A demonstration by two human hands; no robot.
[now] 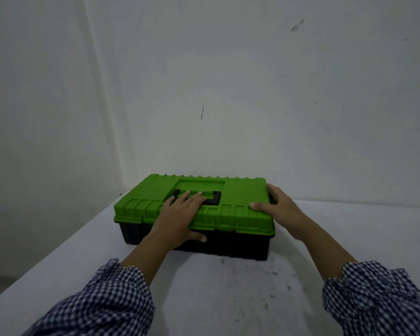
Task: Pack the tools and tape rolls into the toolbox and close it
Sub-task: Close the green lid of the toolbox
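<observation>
A toolbox (238,202) with a bright green lid and a black body stands on the white table, lid down. Its black handle (216,196) lies flat in a recess on top. My left hand (180,214) lies flat on the lid's front middle, fingers straight over the handle, thumb down on the black front wall. My right hand (279,209) holds the box's right end, thumb on top of the lid and fingers wrapped around the side. No tools or tape rolls are in view.
The white table (228,299) runs toward me with dark smudges in front of the box. Its left edge slants from the wall corner to the lower left. White walls stand close behind and to the left of the box.
</observation>
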